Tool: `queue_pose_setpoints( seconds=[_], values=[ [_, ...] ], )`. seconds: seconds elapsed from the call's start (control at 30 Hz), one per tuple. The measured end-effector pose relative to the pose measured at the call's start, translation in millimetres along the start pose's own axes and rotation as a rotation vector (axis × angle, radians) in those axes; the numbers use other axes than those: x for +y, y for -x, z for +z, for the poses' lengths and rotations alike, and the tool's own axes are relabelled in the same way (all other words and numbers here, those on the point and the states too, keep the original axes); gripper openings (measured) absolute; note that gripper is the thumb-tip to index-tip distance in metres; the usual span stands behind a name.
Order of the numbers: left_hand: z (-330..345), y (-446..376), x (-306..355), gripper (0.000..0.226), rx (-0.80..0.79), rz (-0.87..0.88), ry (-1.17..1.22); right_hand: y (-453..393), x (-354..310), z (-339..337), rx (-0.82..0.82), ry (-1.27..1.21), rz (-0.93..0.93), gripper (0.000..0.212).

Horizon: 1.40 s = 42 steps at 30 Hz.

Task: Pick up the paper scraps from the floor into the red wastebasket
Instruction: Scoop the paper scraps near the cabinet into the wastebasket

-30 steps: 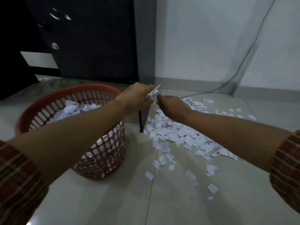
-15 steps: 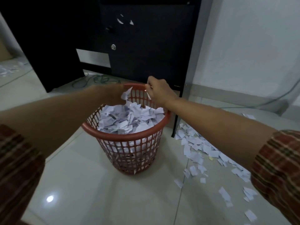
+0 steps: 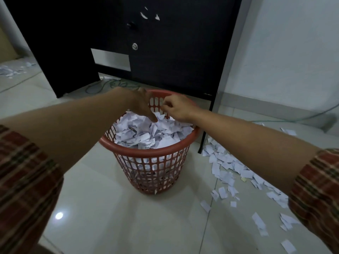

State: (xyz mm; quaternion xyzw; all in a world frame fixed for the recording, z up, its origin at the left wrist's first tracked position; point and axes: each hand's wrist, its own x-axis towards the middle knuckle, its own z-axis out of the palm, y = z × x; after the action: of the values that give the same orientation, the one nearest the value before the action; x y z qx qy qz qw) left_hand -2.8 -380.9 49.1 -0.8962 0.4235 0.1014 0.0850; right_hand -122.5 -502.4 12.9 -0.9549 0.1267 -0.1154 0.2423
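The red wastebasket [image 3: 149,156] stands on the floor [image 3: 110,208] in front of a black cabinet [image 3: 146,43]. Its latticed wall lets white paper show through, and it is heaped almost to the rim with crumpled and torn paper [image 3: 146,132].

Both hands hang over the far side of the basket's mouth. The left hand [image 3: 142,105] points down with relaxed fingers, its fingertips touching the top of the heap; its grip is loose and holds nothing that can be seen. The right hand [image 3: 177,109] has its fingers curled in, thumb and fingertips pinched together; whether a scrap is caught in that grip I cannot tell.

Loose paper scraps [image 3: 236,171] lie in a trail on the floor to the right of the basket, running from the cabinet's leg toward the lower right corner of the view. A smaller scatter [image 3: 9,70] lies far off at the left edge.

No writing can be read; the cabinet carries a pale blank panel [image 3: 111,59] and a small round lock [image 3: 134,46].

The floor is glossy pale tile. A white wall [image 3: 284,52] rises on the right, with a thin cable [image 3: 293,119] along its base.
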Motion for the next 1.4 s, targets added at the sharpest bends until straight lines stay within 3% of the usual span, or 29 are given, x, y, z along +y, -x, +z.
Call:
queue_pose_setpoints(
  seconds=[0.1,0.2,0.3,0.43,0.57,0.67,0.73,0.87,1.0,1.17,1.23,1.4],
  values=[
    [5,-5,6,0.097,0.066,0.036,-0.139,2,12,2,0.112,0.078,-0.051,0.031],
    [4,-9,11,0.049,0.045,0.176,0.0,3,16,2,0.19,0.125,-0.068,0.019],
    [2,-8,19,0.014,0.082,0.258,-0.056,0,16,-2,0.274,0.13,-0.08,0.016],
    [6,-14,27,0.027,0.097,0.319,-0.09,1,22,-6,0.333,0.101,-0.085,0.015],
    [6,-13,36,0.025,0.038,0.357,-0.017,5,29,-8,0.392,0.105,-0.088,0.015],
    [6,-11,44,0.017,-0.086,0.389,0.204,6,34,-12,0.415,0.11,-0.075,0.015],
    [5,-9,53,0.024,-0.194,0.39,0.255,8,37,-15,0.423,0.104,-0.064,0.015],
    [22,-15,55,0.036,-0.395,0.287,-0.01,11,39,-18,0.416,0.116,-0.052,0.014],
    [40,-13,46,0.042,-0.489,0.231,-0.348,12,39,-18,0.4,0.122,-0.055,0.015],
    [31,-9,41,0.019,-0.358,0.23,-0.143,12,42,-18,0.385,0.122,-0.058,0.017],
    [26,-14,43,0.023,-0.278,0.278,-0.061,12,42,-19,0.385,0.118,-0.056,0.018],
    [7,-7,67,0.022,0.097,0.386,0.069,14,45,-23,0.418,0.13,-0.048,0.019]
  ],
)
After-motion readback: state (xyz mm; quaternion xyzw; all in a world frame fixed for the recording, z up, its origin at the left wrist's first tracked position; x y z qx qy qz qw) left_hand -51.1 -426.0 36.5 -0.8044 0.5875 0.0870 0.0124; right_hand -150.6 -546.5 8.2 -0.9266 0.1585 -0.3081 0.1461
